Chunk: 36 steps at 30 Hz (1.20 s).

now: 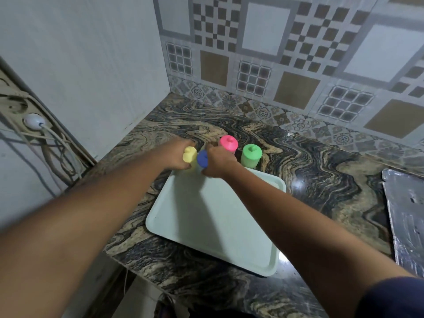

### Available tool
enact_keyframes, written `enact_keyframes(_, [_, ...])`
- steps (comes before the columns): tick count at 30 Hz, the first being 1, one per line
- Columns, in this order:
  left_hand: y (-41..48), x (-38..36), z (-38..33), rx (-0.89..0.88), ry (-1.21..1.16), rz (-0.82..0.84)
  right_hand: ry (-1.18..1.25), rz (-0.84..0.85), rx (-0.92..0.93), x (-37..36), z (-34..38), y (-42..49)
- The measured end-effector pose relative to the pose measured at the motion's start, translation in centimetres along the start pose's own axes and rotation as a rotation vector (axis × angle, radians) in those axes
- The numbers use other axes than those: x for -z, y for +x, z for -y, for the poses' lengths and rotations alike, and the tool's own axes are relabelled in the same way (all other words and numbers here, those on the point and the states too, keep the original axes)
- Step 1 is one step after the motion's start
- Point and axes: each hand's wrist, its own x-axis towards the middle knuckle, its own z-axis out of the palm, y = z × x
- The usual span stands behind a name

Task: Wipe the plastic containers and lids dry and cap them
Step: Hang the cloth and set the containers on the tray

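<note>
Lids [190, 149] cap both: left hand [173, 154] grips the yellow container [190, 157], right hand [218, 162] grips the blue container [202, 159].

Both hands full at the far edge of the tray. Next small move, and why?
Probably lower both onto the counter next to the pink container and green container. The left hand grips the yellow container and the right hand the blue container, both capped, and the other two already stand capped just beyond the tray.
</note>
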Motion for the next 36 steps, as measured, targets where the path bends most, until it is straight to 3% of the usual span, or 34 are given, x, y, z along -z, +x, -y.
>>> enact_keyframes(11, [0.2,-2.2,1.0,0.044,-0.075,0.007,0.001,0.003,-0.029,-1.4,0.0,0.1])
enact_keyframes(17, [-0.4,-1.1,1.1,0.057,0.103,0.067,-0.024,0.035,-0.024,-0.8,0.1,-0.3])
enact_keyframes(19, [-0.5,0.2,0.6,0.074,0.123,0.020,-0.014,0.021,-0.026,0.3,-0.1,-0.8])
enact_keyframes(25, [1.3,4.3,-4.1,-0.037,-0.005,-0.168,0.081,-0.078,-0.089,5.6,-1.9,-2.3])
enact_keyframes(30, [3.4,4.0,-8.1,-0.096,-0.049,-0.127,0.090,-0.174,-0.180,7.7,-5.9,-3.5])
enact_keyframes(36, [5.8,1.0,-8.4,0.013,-0.217,-0.113,0.068,-0.133,-0.262,6.7,-9.7,-4.2])
